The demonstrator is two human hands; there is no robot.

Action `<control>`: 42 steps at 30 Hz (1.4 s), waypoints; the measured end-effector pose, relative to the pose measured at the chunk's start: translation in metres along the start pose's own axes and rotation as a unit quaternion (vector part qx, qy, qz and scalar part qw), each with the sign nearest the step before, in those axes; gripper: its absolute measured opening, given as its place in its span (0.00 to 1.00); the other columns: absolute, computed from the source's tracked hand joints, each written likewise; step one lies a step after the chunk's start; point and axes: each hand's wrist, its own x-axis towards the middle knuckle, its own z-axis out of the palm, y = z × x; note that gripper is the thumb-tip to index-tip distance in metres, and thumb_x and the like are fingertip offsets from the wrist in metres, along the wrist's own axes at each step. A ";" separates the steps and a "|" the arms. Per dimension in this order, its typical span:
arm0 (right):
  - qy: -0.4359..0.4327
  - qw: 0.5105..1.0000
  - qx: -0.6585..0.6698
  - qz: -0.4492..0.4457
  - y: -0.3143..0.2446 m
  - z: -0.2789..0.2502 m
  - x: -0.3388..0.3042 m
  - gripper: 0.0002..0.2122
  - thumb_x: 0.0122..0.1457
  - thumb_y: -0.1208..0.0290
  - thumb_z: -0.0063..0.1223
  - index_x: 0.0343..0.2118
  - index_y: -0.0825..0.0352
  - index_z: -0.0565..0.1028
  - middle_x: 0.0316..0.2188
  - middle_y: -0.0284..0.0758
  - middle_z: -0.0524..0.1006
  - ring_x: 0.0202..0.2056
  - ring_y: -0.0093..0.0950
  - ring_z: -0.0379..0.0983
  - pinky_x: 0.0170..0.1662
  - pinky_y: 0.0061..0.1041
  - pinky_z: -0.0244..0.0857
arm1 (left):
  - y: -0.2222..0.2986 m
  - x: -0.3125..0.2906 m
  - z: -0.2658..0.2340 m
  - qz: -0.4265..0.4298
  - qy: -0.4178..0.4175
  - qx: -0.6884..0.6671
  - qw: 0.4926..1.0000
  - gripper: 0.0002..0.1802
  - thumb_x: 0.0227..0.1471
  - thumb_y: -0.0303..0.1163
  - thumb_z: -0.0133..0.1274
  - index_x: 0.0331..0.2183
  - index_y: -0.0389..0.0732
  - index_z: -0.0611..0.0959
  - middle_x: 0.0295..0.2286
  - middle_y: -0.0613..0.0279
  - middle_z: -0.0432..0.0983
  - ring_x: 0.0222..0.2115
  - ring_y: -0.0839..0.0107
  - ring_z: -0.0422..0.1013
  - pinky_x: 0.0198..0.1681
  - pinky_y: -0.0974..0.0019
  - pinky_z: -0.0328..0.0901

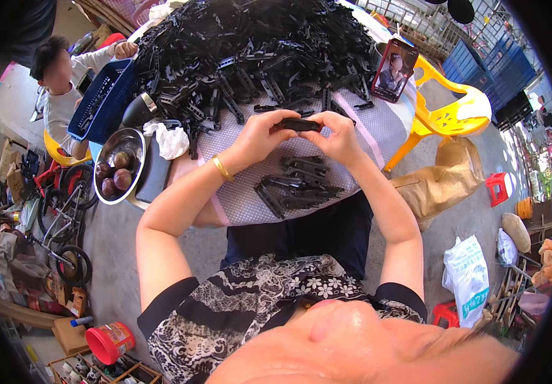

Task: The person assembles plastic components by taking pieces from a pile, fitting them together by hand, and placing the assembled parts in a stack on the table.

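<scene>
A small black plastic part (299,125), long and narrow, is held level between my two hands above the table. The fingers of my left hand (264,136) close on its left end. At its right end, my right hand (335,136) pinches it with thumb and forefinger. Just nearer to me lies a small group of similar black plastic pieces (298,184) on the cloth. Beyond my hands rises a large heap of such black parts (244,51), with loose ones spread along its near edge.
Left on the table are a steel bowl (102,185) of dark round fruit, crumpled white tissue (172,142) and a blue basket (105,96). A phone (394,70) stands at the right edge, near a yellow chair (452,112). Another person (61,96) sits at the far left.
</scene>
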 end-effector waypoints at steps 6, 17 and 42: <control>-0.015 0.999 0.043 -0.002 -0.004 0.002 0.001 0.12 0.45 0.68 0.62 0.31 0.69 0.76 0.28 0.38 0.78 0.31 0.31 0.75 0.33 0.25 0.67 | -0.001 -0.002 -0.003 -0.022 -0.033 0.049 0.998 0.19 0.41 0.23 0.60 0.39 0.34 0.78 0.30 0.63 0.77 0.31 0.82 0.70 0.34 0.75 0.67; -0.067 0.997 0.041 0.019 -0.016 -0.002 0.003 0.12 0.45 0.69 0.62 0.32 0.69 0.77 0.28 0.39 0.77 0.29 0.33 0.74 0.33 0.25 0.67 | 0.008 -0.001 -0.007 -0.059 -0.028 0.003 0.998 0.13 0.42 0.26 0.60 0.35 0.36 0.80 0.25 0.59 0.77 0.26 0.77 0.71 0.30 0.72 0.66; -0.079 0.949 -0.260 0.158 0.022 -0.058 0.019 0.16 0.44 0.63 0.61 0.34 0.67 0.76 0.29 0.38 0.76 0.30 0.34 0.73 0.36 0.28 0.66 | 0.008 -0.003 -0.007 0.092 -0.165 0.085 0.978 0.16 0.45 0.37 0.57 0.33 0.35 0.80 0.34 0.52 0.73 0.37 0.58 0.69 0.40 0.63 0.64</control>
